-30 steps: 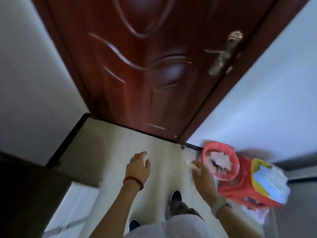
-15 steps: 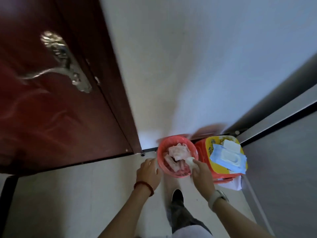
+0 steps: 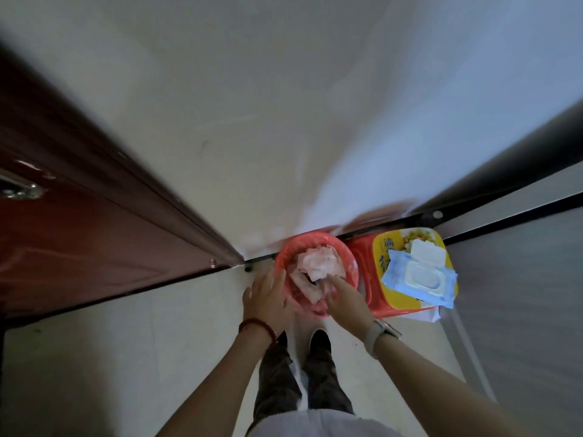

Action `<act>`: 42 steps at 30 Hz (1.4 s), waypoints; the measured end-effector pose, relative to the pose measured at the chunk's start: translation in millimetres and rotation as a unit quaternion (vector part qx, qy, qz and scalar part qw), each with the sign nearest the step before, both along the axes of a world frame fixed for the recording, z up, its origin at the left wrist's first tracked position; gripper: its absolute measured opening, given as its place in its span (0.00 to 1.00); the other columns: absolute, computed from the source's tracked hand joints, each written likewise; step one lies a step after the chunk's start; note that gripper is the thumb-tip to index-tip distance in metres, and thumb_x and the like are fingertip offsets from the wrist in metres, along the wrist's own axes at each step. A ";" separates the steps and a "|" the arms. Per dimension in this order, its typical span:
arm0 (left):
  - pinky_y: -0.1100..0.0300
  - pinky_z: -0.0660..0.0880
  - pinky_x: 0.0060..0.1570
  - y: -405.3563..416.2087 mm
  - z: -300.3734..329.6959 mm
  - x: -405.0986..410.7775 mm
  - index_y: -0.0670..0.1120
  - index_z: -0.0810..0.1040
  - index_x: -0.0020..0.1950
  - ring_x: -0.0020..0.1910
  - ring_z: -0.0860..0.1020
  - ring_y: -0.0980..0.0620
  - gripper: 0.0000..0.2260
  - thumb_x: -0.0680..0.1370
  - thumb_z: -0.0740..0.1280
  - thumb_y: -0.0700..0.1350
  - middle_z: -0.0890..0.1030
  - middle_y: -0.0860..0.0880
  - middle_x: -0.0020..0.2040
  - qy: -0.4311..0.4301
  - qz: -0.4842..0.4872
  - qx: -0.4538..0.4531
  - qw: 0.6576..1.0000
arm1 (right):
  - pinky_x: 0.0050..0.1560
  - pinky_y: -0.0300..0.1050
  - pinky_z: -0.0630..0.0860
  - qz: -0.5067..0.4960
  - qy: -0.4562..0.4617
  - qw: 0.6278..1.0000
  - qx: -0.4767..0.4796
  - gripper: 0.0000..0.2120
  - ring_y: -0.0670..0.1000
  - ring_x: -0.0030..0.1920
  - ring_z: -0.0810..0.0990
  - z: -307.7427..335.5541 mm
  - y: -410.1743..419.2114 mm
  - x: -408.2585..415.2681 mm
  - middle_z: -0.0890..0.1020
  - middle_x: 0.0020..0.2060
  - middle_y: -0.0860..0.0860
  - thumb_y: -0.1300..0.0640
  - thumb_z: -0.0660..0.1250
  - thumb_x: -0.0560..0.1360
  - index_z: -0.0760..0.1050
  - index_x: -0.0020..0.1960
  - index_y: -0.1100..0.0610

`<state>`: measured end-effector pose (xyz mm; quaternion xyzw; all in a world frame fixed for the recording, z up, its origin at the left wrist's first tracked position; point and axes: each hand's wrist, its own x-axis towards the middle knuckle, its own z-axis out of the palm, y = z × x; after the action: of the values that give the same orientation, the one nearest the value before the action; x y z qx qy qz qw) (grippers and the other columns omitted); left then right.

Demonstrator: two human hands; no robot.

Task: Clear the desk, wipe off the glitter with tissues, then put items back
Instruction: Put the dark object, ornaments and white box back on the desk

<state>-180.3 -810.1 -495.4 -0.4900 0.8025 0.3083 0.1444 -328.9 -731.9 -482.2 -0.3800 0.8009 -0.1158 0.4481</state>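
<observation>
A round red waste bin stands on the floor in the corner by the wall, filled with crumpled used tissues. My left hand is at the bin's left rim with its fingers straight, touching it. My right hand reaches over the bin from the right, and its fingertips pinch a white tissue just above the pile. A blue pack of wet wipes with a white flip lid lies on a red and yellow stool right of the bin.
A dark red door with a metal handle is on the left. A white wall is ahead and a grey panel on the right. My feet stand on the pale floor just before the bin.
I turned from the door toward the corner and came closer to the bin. My right hand moved with the tissue from the bin's rim to over its inside; my left hand reached the rim.
</observation>
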 end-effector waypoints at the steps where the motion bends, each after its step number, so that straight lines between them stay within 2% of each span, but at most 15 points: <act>1: 0.47 0.61 0.69 -3.4 3.1 2.2 0.50 0.56 0.72 0.73 0.58 0.48 0.24 0.76 0.54 0.48 0.61 0.47 0.74 0.003 -0.006 -0.010 1.000 | 0.64 0.47 0.67 0.006 0.011 1.000 -0.009 0.17 0.56 0.63 0.72 2.7 -1.4 1.8 0.76 0.60 0.56 0.60 0.56 0.77 0.67 0.66 0.57; 3: 0.49 0.63 0.68 -9.6 18.8 7.6 0.48 0.61 0.71 0.71 0.62 0.48 0.22 0.77 0.55 0.46 0.66 0.47 0.72 0.024 0.016 -0.011 1.000 | 0.60 0.47 0.69 0.000 0.032 0.998 -0.052 0.16 0.56 0.59 0.75 14.1 -3.6 7.0 0.79 0.56 0.57 0.62 0.58 0.75 0.72 0.62 0.60; 6: 0.53 0.69 0.61 -11.7 57.4 27.3 0.43 0.72 0.62 0.63 0.71 0.45 0.19 0.75 0.52 0.46 0.74 0.44 0.64 0.040 0.047 -0.027 0.998 | 0.60 0.50 0.70 0.046 0.066 0.990 -0.115 0.14 0.57 0.57 0.76 45.7 -11.9 20.3 0.80 0.55 0.58 0.63 0.59 0.76 0.74 0.59 0.62; 8: 0.51 0.71 0.58 -10.3 78.2 49.9 0.41 0.73 0.59 0.59 0.73 0.44 0.17 0.75 0.53 0.45 0.76 0.43 0.60 0.038 0.088 -0.035 0.995 | 0.58 0.52 0.71 0.094 0.077 0.983 -0.141 0.12 0.58 0.54 0.77 64.1 -17.3 31.3 0.81 0.52 0.58 0.62 0.58 0.76 0.76 0.55 0.62; 11: 0.52 0.69 0.61 9.5 104.5 93.6 0.44 0.70 0.65 0.62 0.72 0.45 0.19 0.77 0.54 0.48 0.74 0.44 0.64 0.038 0.187 -0.055 0.980 | 0.55 0.49 0.72 0.201 0.086 0.960 -0.173 0.14 0.56 0.50 0.77 87.1 -23.7 56.8 0.81 0.49 0.56 0.58 0.53 0.76 0.76 0.53 0.59; 13: 0.54 0.68 0.63 32.7 124.2 122.7 0.45 0.68 0.67 0.63 0.72 0.46 0.23 0.76 0.52 0.51 0.73 0.45 0.65 0.052 0.270 -0.083 0.958 | 0.51 0.45 0.71 0.271 0.065 0.941 -0.195 0.16 0.57 0.49 0.78 106.9 -27.3 80.8 0.81 0.47 0.57 0.58 0.51 0.76 0.76 0.53 0.60; 16: 0.53 0.69 0.62 85.6 148.1 166.2 0.45 0.71 0.65 0.62 0.73 0.46 0.19 0.76 0.55 0.49 0.75 0.46 0.64 0.074 0.414 -0.144 0.896 | 0.51 0.43 0.70 0.354 0.003 0.906 -0.231 0.18 0.58 0.52 0.78 135.6 -27.3 131.2 0.82 0.50 0.57 0.56 0.52 0.73 0.76 0.54 0.61; 20: 0.52 0.70 0.64 184.7 172.4 220.1 0.45 0.73 0.63 0.61 0.73 0.45 0.15 0.77 0.60 0.46 0.75 0.45 0.63 0.085 0.607 -0.184 0.769 | 0.56 0.45 0.71 0.486 -0.058 0.835 -0.253 0.23 0.56 0.54 0.79 165.4 -2.0 217.3 0.82 0.52 0.57 0.52 0.51 0.70 0.76 0.57 0.60; 23: 0.54 0.69 0.64 264.5 185.8 263.8 0.46 0.70 0.65 0.63 0.72 0.46 0.16 0.78 0.60 0.46 0.73 0.46 0.65 0.050 0.691 -0.200 0.693 | 0.55 0.46 0.73 0.577 -0.087 0.765 -0.273 0.21 0.57 0.54 0.79 173.2 27.8 286.6 0.83 0.51 0.58 0.51 0.53 0.73 0.77 0.55 0.62; 26: 0.53 0.69 0.62 337.9 196.8 309.0 0.46 0.70 0.66 0.63 0.72 0.45 0.16 0.78 0.59 0.45 0.73 0.45 0.65 0.019 0.758 -0.225 0.612 | 0.57 0.46 0.71 0.652 -0.103 0.696 -0.283 0.13 0.57 0.56 0.77 180.5 65.4 358.4 0.81 0.53 0.58 0.61 0.58 0.76 0.75 0.58 0.62; 28: 0.53 0.70 0.61 378.7 199.8 340.1 0.45 0.70 0.65 0.63 0.73 0.44 0.16 0.78 0.60 0.44 0.74 0.45 0.65 0.009 0.793 -0.234 0.562 | 0.58 0.46 0.70 0.683 -0.118 0.660 -0.290 0.13 0.57 0.57 0.76 181.7 94.0 404.5 0.80 0.54 0.58 0.62 0.59 0.76 0.75 0.58 0.61; 30: 0.53 0.71 0.60 410.7 200.4 373.7 0.45 0.70 0.65 0.61 0.73 0.45 0.16 0.78 0.60 0.45 0.74 0.45 0.65 0.003 0.814 -0.244 0.528 | 0.58 0.46 0.70 0.711 -0.129 0.628 -0.290 0.13 0.56 0.58 0.76 182.5 121.9 449.3 0.80 0.55 0.56 0.61 0.58 0.77 0.75 0.58 0.60; 34: 0.51 0.70 0.62 456.0 206.8 457.4 0.46 0.69 0.66 0.62 0.72 0.45 0.16 0.78 0.58 0.45 0.73 0.46 0.66 -0.009 0.823 -0.266 0.502 | 0.56 0.42 0.68 0.749 -0.132 0.583 -0.285 0.13 0.55 0.58 0.75 187.6 167.5 549.0 0.79 0.56 0.56 0.61 0.57 0.77 0.75 0.58 0.60; 37: 0.51 0.70 0.60 479.7 222.6 524.2 0.46 0.70 0.66 0.61 0.72 0.45 0.16 0.78 0.58 0.46 0.74 0.45 0.63 -0.026 0.813 -0.291 0.503 | 0.57 0.41 0.68 0.753 -0.145 0.573 -0.288 0.13 0.56 0.58 0.75 203.6 196.5 621.2 0.79 0.56 0.57 0.62 0.57 0.77 0.75 0.58 0.61; 42: 0.50 0.71 0.60 495.1 252.3 620.5 0.45 0.70 0.65 0.61 0.73 0.44 0.16 0.78 0.58 0.45 0.75 0.45 0.62 -0.034 0.794 -0.320 0.515 | 0.58 0.41 0.71 0.757 -0.147 0.566 -0.291 0.14 0.51 0.60 0.74 230.7 215.3 708.8 0.78 0.58 0.53 0.58 0.56 0.78 0.73 0.61 0.57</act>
<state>440.2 -314.9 -243.1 -0.9467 0.1178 0.0002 -0.2997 379.9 -516.6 -251.5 -0.9347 0.0660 -0.0152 0.3489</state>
